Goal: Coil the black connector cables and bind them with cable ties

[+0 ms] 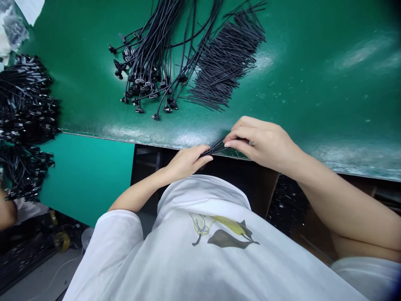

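A bundled black cable (pixel 216 146) is between my two hands, just over the near edge of the green table (pixel 300 108). My left hand (pixel 187 161) is closed around one end of the bundle. At its other end my right hand (pixel 265 142) pinches with thumb and fingertips; whether a thin tie is also in that pinch, I cannot tell. Beyond my hands lies a loose heap of black cables with small metal-faced connectors (pixel 147 81). Beside it, to the right, is a pile of short, thin black ties or wires (pixel 225 60).
Thick stacks of black cables (pixel 25 100) lie at the far left, with clear plastic bags (pixel 14 27) behind them. A green panel (pixel 90 175) adjoins the table's near edge. Part of another person's arm (pixel 6 209) shows at the left edge. Dark items lie in a box (pixel 288 200) beneath the table.
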Demonstrator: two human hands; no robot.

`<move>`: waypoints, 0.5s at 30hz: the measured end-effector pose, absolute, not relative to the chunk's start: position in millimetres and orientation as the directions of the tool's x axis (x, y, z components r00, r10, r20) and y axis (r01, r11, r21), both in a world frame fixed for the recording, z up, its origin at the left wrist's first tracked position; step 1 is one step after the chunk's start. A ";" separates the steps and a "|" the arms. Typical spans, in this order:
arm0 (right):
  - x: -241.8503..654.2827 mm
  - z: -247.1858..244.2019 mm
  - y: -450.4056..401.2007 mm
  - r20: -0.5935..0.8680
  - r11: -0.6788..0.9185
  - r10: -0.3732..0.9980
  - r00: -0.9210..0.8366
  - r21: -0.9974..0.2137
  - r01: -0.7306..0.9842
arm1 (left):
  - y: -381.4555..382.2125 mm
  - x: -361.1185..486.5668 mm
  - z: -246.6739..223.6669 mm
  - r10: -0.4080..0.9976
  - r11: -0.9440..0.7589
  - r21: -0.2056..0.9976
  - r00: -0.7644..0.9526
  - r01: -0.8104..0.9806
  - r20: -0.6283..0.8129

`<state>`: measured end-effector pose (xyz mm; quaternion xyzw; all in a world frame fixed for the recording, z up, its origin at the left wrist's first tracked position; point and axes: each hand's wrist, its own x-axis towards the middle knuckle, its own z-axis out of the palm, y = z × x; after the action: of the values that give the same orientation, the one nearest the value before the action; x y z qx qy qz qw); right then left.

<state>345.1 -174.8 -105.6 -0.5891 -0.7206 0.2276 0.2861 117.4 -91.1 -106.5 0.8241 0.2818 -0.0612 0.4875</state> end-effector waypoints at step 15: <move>338.9 -106.7 -173.0 0.182 0.262 0.963 -0.198 -0.478 0.838 | -99.6 119.6 -116.8 0.482 -0.302 0.819 0.819 0.488 -0.311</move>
<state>338.9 -173.0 -106.7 -0.5916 -0.7614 0.1379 0.2265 119.6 -99.6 -116.8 0.8069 0.3004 -0.0032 0.5085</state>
